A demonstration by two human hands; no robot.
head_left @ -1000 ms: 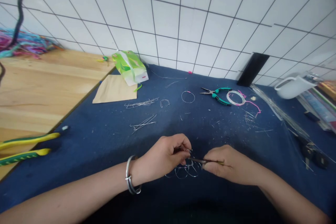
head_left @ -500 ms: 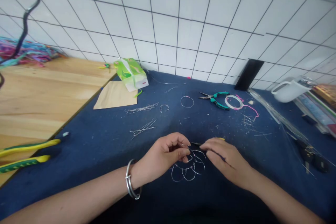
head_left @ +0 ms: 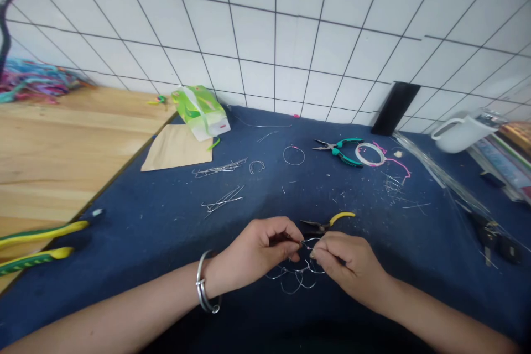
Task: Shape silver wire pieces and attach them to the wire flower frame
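Several thin silver wire loops, joined into a wire piece, hang below my fingers. My left hand, with a silver bangle on the wrist, pinches the upper part of this piece between thumb and forefinger. From the other side, my right hand pinches the wire too, its fingertips close to the left ones. A small pinkish bead seems to sit on the wire between them. Just beyond the hands lie yellow-handled pliers, partly hidden by my right hand. The exact grip points are too small to make out.
Teal-handled needle-nose pliers lie beside a white coil with pink cord. Bent wires, a wire ring and a tissue pack lie further back. Yellow-green handles reach in at left. A white mug stands right.
My right hand has moved left from beside the yellow-handled pliers and now pinches the wire piece. The pliers show more fully, and the loops have shifted. My left hand keeps its grip.
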